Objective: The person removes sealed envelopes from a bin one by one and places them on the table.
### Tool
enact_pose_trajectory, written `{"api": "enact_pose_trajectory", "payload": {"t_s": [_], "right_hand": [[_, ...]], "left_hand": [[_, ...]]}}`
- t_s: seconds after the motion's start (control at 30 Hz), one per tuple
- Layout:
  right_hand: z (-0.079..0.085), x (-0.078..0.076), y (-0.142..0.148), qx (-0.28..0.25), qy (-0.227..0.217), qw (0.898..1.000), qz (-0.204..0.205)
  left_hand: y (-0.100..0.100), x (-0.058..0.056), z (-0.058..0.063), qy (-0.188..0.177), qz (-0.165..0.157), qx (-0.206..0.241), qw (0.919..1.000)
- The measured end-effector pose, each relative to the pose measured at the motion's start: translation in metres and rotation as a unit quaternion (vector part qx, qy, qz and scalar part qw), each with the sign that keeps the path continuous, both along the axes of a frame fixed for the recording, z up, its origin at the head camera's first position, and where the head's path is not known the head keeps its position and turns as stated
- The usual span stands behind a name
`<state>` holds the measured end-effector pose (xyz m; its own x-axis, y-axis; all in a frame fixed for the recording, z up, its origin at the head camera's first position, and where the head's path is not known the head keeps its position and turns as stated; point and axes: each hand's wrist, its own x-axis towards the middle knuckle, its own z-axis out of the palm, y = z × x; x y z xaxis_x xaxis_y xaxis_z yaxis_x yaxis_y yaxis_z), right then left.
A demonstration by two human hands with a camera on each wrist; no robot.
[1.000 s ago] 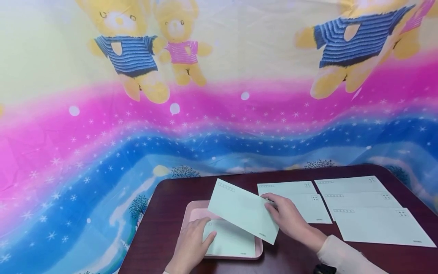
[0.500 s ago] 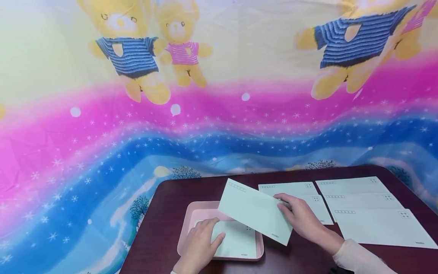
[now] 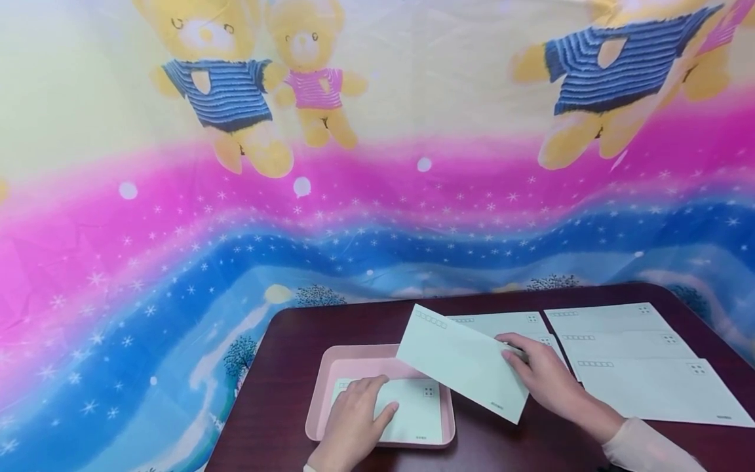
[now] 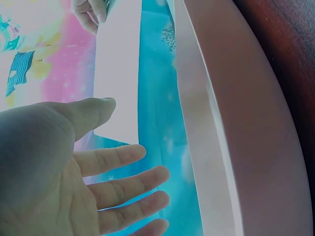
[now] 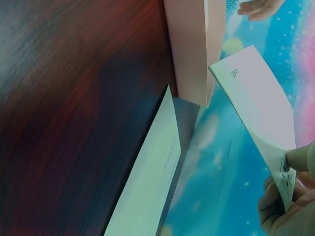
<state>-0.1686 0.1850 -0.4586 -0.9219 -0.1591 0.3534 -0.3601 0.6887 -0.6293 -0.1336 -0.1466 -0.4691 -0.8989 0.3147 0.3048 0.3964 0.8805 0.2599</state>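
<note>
My right hand [image 3: 548, 377] pinches a white envelope [image 3: 463, 360] by its far right corner, thumb on top. The envelope is tilted in the air and overlaps the tray's right rim in the head view. Above the pink tray [image 3: 315, 393] hovers my left hand [image 3: 356, 416], palm down, its fingers spread and straight with nothing in them. Inside the tray lies another white envelope [image 3: 415, 413], partly hidden under the left hand. The left wrist view shows the left fingers [image 4: 133, 184] apart from the raised envelope [image 4: 117, 69].
Right of the tray, two overlapping envelopes [image 3: 501, 321] lie on the dark wooden table [image 3: 277, 367], mostly covered by the raised one. Farther right is a column of 3 overlapping envelopes [image 3: 666, 393]. A cloth printed with bears [image 3: 377, 196] hangs behind the table.
My right hand has carried the envelope rightward, away from above the tray. The left hand has drifted slightly right over the tray, still spread.
</note>
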Motion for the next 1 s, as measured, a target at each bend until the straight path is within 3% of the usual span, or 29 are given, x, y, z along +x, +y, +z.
{"api": "enact_pose_trajectory", "payload": {"t_s": [0.6,1.0], "right_hand": [[0.002,0.007,0.038,0.018,0.005,1.0,-0.024],[-0.006,0.01,0.064,0.032,-0.012,0.999,-0.025]], "left_hand": [[0.009,0.002,-0.003,0.002,-0.019,-0.008,0.9998],[0.021,0.0,0.0,-0.002,-0.027,-0.007,0.9996]]}}
